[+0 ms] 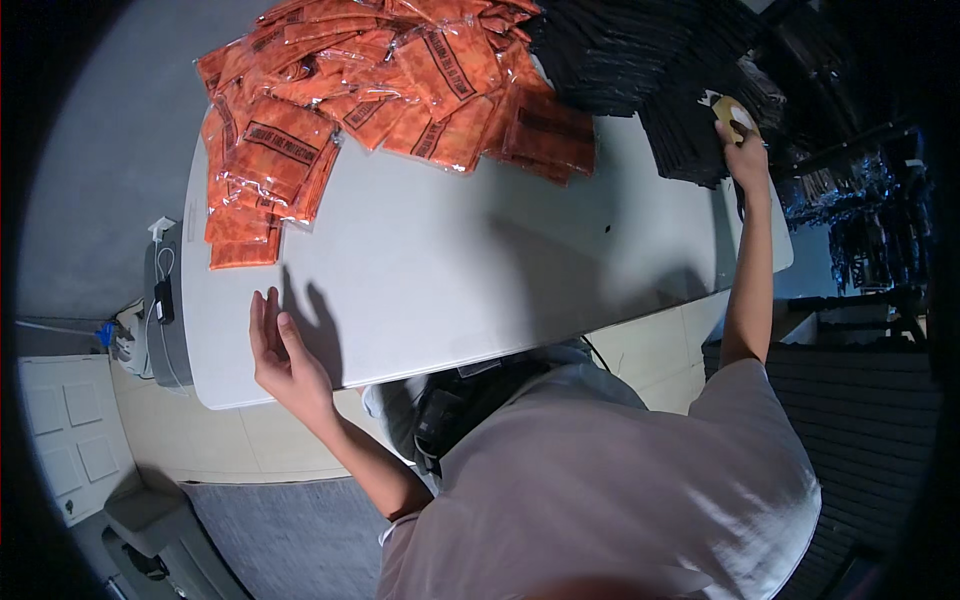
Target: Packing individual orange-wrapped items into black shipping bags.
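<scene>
My left hand (289,356) is raised at the near left edge of the white table (420,277), fingers apart and holding nothing. Beyond it lies a heap of folded orange fabric pieces in clear plastic packets (281,142), each bearing a dark printed label. At the far right my right hand (746,154) has its fingers on a yellowish roll, seemingly of tape (733,116), beside a fanned stack of folded black fabric (679,142). A larger black stack (600,52) spreads behind, touching the orange heap. Whether the roll is lifted or resting on the stack is unclear.
A small dark speck (607,229) lies on the tabletop. Dark plastic-wrapped goods (870,187) stand right of the table. A power adapter with white cables (163,300) sits beyond the left edge. A grey couch (172,540) and a white door (75,427) are at lower left.
</scene>
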### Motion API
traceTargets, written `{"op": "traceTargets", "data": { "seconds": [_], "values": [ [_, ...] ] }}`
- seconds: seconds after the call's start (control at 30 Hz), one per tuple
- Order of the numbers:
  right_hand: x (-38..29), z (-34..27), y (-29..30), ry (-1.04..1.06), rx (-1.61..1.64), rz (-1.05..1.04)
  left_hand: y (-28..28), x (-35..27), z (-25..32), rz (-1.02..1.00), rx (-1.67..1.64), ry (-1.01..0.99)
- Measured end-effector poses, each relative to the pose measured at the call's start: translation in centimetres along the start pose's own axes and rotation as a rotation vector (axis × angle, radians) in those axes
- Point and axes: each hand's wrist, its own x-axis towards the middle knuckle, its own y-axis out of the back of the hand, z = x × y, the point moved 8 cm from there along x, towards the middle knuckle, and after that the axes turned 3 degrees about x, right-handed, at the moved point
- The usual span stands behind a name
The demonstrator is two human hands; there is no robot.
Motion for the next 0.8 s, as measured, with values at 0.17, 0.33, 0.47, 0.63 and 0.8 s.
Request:
{"op": "traceTargets", "data": {
  "seconds": [0.17, 0.33, 0.47, 0.63, 0.8],
  "values": [
    [-1.2, -4.6, -1.6, -0.019, 0.132, -0.276, 0.0, -0.1, 0.3, 0.012, 0.048, 0.001],
    [-0.5, -4.0, -3.9, 0.004, -0.158, -0.38, -0.3, 0.0, 0.3, 0.023, 0.031, 0.014],
    [-0.7, -5.2, -3.7, -0.027, -0.191, -0.407, -0.1, 0.0, 0.7, 0.028, 0.067, 0.007],
    [-1.1, -5.7, -3.5, -0.024, -0.228, -0.426, -0.1, -0.1, 0.8, 0.025, 0.069, -0.005],
    [-0.5, -4.6, -4.8, -0.054, -0.339, -0.364, -0.2, 0.0, 0.7, 0.032, 0.059, -0.008]
  ]
}}
